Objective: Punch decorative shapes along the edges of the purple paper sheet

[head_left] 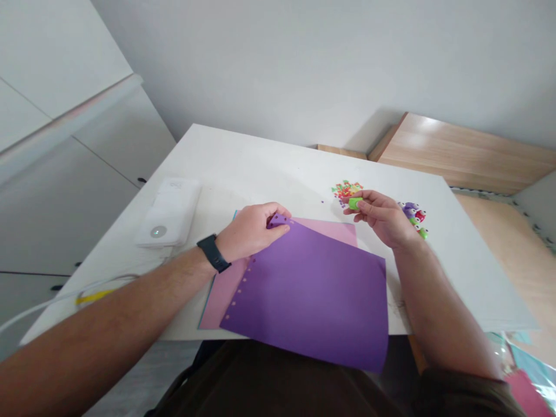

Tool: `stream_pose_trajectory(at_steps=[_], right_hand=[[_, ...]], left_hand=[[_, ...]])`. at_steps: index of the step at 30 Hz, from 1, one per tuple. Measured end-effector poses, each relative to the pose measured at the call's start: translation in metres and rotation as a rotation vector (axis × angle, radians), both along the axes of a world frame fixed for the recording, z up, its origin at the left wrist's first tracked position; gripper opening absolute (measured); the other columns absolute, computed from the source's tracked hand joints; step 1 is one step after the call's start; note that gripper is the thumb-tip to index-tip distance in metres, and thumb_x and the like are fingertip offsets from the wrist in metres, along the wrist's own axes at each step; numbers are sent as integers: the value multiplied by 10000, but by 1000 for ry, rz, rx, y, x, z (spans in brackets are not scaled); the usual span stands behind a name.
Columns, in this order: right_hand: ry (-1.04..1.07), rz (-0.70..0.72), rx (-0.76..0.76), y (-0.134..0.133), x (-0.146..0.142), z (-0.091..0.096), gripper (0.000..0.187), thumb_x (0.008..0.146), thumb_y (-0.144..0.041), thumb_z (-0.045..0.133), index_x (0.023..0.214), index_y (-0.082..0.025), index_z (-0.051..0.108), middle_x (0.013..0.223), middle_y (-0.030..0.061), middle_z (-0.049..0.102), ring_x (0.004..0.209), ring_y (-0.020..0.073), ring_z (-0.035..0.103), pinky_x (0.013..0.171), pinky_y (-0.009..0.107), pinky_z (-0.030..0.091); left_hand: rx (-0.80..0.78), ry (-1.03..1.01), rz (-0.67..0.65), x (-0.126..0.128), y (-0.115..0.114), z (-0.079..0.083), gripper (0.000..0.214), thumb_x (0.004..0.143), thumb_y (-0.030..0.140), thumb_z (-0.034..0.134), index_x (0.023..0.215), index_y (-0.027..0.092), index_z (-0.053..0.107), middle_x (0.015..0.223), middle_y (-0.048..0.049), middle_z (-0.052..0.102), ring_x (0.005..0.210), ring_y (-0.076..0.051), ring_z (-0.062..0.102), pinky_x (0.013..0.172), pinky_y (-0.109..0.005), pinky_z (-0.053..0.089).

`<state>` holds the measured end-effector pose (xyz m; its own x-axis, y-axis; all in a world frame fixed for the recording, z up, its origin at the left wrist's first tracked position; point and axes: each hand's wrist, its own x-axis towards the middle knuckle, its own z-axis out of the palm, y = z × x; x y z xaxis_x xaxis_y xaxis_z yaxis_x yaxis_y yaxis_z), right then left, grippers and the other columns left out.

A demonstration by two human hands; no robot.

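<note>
Paper (321, 295), purple, over table's (260, 168) near edge | left hand (256, 229): pinching its punched corner (278, 220) | right hand (386, 219): gripping green punch (355, 203) above table | risk: unsupported overhang may sag, creasing paper

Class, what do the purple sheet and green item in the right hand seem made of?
Purple sheet: matte, probably paper or card; it bends, without glare.
Green item: smooth, likely plastic; bright, even colour suggests so, though it is partly covered.
</note>
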<state>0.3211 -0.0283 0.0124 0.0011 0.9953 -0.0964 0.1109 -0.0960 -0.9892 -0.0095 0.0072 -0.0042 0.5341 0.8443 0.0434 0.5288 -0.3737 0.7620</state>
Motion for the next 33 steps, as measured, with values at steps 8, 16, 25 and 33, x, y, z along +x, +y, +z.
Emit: stream_pose_trajectory(at_steps=[8,16,25,33], right_hand=[[131,41,-32,-3,-7,2,258,893,-349,694,1104,-208,649,1201,82,695,1010,222,723,753,309,512],[211,58,-56,-2,-4,5,276,956,-435,561,1101,-214,642,1250,115,715,990,237,733,746,347,537],[333,57,-189,5,-9,1,556,1068,-489,255,1025,-164,705,1159,150,760,878,216,746,664,317,544],[335,70,-241,5,-10,-1,680,1062,-553,238,913,-133,753,958,161,799,753,200,740,578,285,510]], left_hand=[[0,16,-6,0,1,1,275,879,408,645,1086,246,726,946,-15,767,806,-179,696,752,-295,528],[21,17,-2,0,1,0,270,879,407,647,1077,243,729,945,-14,771,812,-182,701,748,-294,524],[8,26,2,-1,0,-2,260,885,396,641,1087,252,720,958,3,761,829,-169,693,775,-289,512],[-1,29,8,0,0,-1,246,882,392,643,1072,258,719,941,19,758,823,-163,700,761,-283,507]])
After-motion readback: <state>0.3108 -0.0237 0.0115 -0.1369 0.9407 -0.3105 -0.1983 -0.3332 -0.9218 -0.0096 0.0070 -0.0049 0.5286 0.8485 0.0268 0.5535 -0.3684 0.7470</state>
